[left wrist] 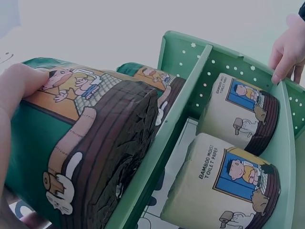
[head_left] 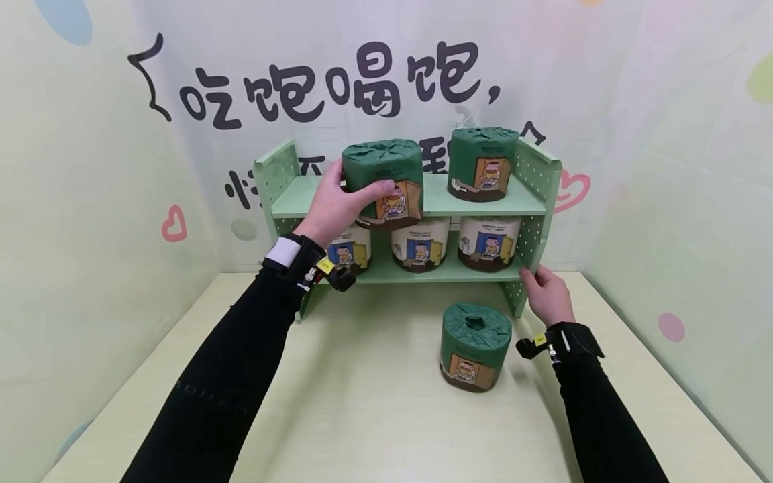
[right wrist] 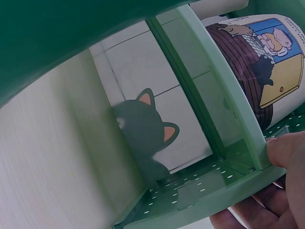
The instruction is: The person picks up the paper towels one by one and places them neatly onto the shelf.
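My left hand (head_left: 338, 204) grips a green-wrapped toilet paper roll (head_left: 386, 178) at the front edge of the upper shelf, its thumb across the printed front. In the left wrist view that roll (left wrist: 81, 143) shows its dark crinkled underside. My right hand (head_left: 549, 295) holds the right side panel of the green rack (head_left: 537, 191), low down. In the right wrist view the thumb of the right hand (right wrist: 286, 176) lies at the lower board, with fingers behind the panel. Another green roll (head_left: 483, 164) stands at the right of the upper shelf.
On the lower shelf stand several white rolls, among them a right one (head_left: 489, 243) and a middle one (head_left: 421, 245). One more green roll (head_left: 475, 347) stands on the pale table (head_left: 362, 402), in front of the rack. A printed cloth (head_left: 386, 40) hangs behind.
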`<act>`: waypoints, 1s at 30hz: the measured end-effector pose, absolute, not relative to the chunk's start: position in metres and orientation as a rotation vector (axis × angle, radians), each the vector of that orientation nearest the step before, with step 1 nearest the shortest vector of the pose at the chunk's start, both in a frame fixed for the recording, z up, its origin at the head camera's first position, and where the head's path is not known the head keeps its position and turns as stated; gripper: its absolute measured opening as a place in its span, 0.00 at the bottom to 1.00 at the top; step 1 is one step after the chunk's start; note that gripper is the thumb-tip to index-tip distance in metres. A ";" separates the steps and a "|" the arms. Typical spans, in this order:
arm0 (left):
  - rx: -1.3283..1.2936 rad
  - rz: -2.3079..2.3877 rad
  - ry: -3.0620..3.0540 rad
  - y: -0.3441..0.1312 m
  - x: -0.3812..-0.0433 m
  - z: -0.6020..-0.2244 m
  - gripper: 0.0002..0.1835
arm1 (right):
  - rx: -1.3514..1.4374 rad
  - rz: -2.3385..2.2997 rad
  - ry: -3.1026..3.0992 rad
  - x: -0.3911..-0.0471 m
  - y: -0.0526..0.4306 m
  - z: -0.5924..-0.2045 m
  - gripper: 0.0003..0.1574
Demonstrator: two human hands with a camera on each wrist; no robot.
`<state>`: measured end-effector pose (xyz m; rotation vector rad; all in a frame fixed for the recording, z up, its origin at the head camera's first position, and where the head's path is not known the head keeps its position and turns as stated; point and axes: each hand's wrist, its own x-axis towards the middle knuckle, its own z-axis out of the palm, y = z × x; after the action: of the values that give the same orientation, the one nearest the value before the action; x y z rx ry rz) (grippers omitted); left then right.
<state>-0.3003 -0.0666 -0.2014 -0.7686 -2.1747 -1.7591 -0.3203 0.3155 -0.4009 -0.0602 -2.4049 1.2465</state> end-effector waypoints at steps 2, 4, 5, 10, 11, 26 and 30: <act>-0.762 -1.761 -2.182 -0.067 -0.304 -0.202 0.35 | -0.059 1.241 -2.404 -0.320 0.315 -0.401 0.29; -0.734 -1.758 -2.194 -0.067 -0.309 -0.202 0.36 | -0.056 1.236 -2.407 -0.321 0.315 -0.400 0.29; -0.705 -1.754 -2.204 -0.067 -0.313 -0.203 0.39 | -0.056 1.239 -2.407 -0.321 0.315 -0.400 0.29; -0.553 -1.744 -2.239 -0.066 -0.333 -0.212 0.52 | -0.050 1.227 -2.411 -0.320 0.316 -0.400 0.29; -0.538 -1.745 -2.237 -0.065 -0.337 -0.214 0.53 | -0.049 1.226 -2.410 -0.320 0.316 -0.400 0.30; -0.524 -1.584 -2.249 -0.049 -0.358 -0.213 0.45 | -0.061 1.234 -2.408 -0.320 0.317 -0.402 0.30; -0.477 -1.598 -2.248 -0.048 -0.361 -0.214 0.48 | -0.058 1.227 -2.407 -0.320 0.316 -0.401 0.30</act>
<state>-0.3610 -0.0479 -0.2137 -0.4765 -2.2476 -1.5980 -0.3201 0.3164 -0.4013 -0.0576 -2.4072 1.2272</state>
